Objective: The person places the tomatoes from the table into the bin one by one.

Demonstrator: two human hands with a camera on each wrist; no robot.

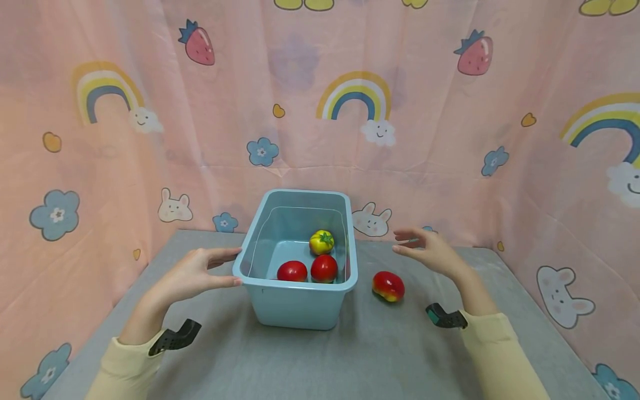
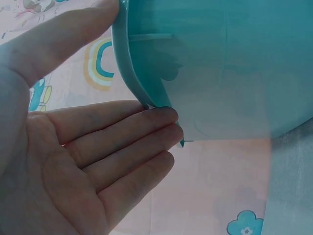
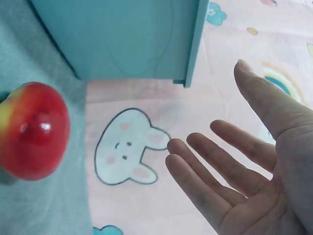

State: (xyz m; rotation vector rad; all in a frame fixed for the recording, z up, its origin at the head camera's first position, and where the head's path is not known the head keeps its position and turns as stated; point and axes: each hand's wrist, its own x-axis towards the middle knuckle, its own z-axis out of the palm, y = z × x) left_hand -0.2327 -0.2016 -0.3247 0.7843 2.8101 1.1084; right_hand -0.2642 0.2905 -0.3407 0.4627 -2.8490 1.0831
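A light blue plastic bin (image 1: 300, 305) stands on the table and leans slightly in view. My left hand (image 1: 200, 273) rests its fingertips and thumb against the bin's left rim, fingers mostly straight, as the left wrist view also shows. Inside lie two red round fruits, one on the left (image 1: 292, 271) and one on the right (image 1: 324, 269), with a yellow fruit with a green leafy top (image 1: 321, 243) behind them. A smooth red fruit with a yellow end (image 1: 388, 286) lies on the table right of the bin. My right hand (image 1: 425, 251) hovers beyond that fruit, fingers spread and holding nothing.
The grey table (image 1: 280, 366) extends around the bin. Behind and on both sides hangs a pink curtain (image 1: 425, 183) printed with rainbows, rabbits and flowers. A black strap mount sits on each wrist, left (image 1: 176, 336) and right (image 1: 446, 317).
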